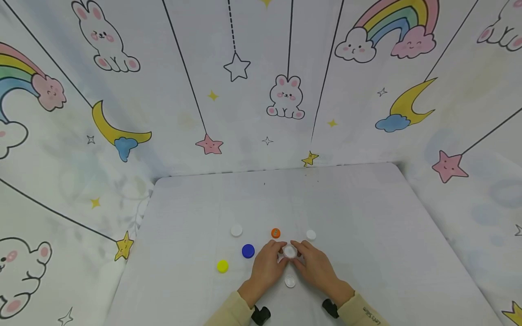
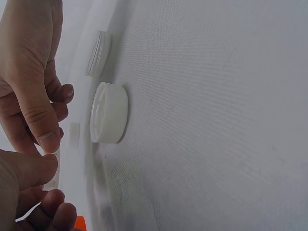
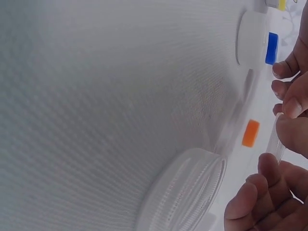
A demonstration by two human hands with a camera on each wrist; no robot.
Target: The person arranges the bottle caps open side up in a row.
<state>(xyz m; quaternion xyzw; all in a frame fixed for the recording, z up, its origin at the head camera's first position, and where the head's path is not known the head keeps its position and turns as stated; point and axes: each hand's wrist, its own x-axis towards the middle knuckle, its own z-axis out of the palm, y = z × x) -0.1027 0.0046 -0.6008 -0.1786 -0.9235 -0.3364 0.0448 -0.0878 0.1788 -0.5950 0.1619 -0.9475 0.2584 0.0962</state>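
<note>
Both hands meet over the table around a small whitish, see-through cap point(image 1: 290, 251). My left hand point(image 1: 267, 265) pinches it from the left with thumb and fingers. From the other side my right hand point(image 1: 320, 269) pinches the same cap, the two thumbs close together. In the right wrist view the held cap point(image 3: 275, 142) shows a clear, ribbed side, raised off the cloth and partly covered by fingers. Below the hands a white cap point(image 1: 290, 281) lies on the table. A clear cap point(image 2: 98, 53) lies beyond it in the left wrist view.
An orange cap point(image 1: 275, 233) and a white cap point(image 1: 311, 234) lie just past the hands. To the left are a blue cap point(image 1: 248, 251), a yellow cap point(image 1: 222, 266) and another white cap point(image 1: 236, 231). The table point(image 1: 183, 203) is covered in white, with printed cloth walls around.
</note>
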